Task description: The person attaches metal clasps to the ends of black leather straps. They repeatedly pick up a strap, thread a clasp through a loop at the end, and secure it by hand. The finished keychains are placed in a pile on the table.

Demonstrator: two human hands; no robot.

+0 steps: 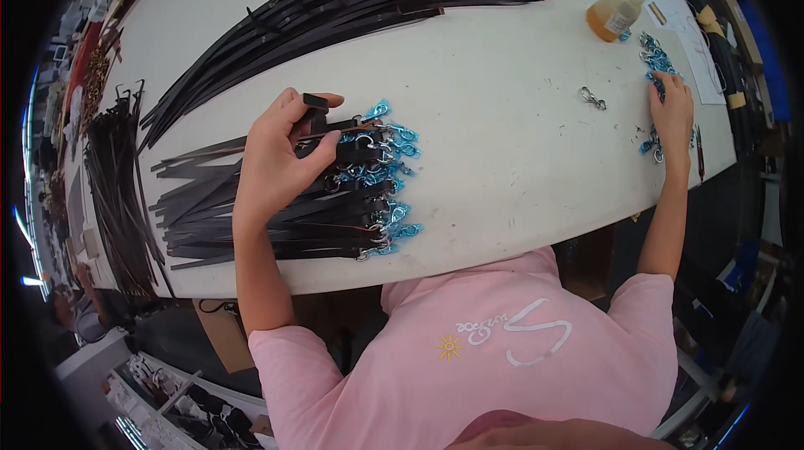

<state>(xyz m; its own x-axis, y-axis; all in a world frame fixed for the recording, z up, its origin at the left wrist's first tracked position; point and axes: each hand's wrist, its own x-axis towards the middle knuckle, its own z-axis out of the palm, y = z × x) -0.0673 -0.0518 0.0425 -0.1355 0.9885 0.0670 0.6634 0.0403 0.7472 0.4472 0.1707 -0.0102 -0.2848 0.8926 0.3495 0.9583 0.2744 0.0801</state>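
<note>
My left hand [280, 152] is raised over a row of dark straps, its thumb and fingers closed round the folded end of a black strap [316, 121]. Beneath it, several black straps [218, 199] lie side by side, with metal snap hooks in blue plastic wrap [394, 217] at their right ends. Far to the right, my right hand [672, 115] reaches into a heap of blue-wrapped snap hooks [657, 56], fingers drawn together on one. Its fingertips are partly hidden among the hooks. Between the hands lies an unwrapped silver snap hook [593, 98].
A long bundle of black straps [327, 10] spans the back of the white table [494, 157]. More thin straps [121, 190] hang over the left edge. An amber-filled squeeze bottle [615, 12] stands at the back right; a slim dark tool [700, 152] lies by the right edge.
</note>
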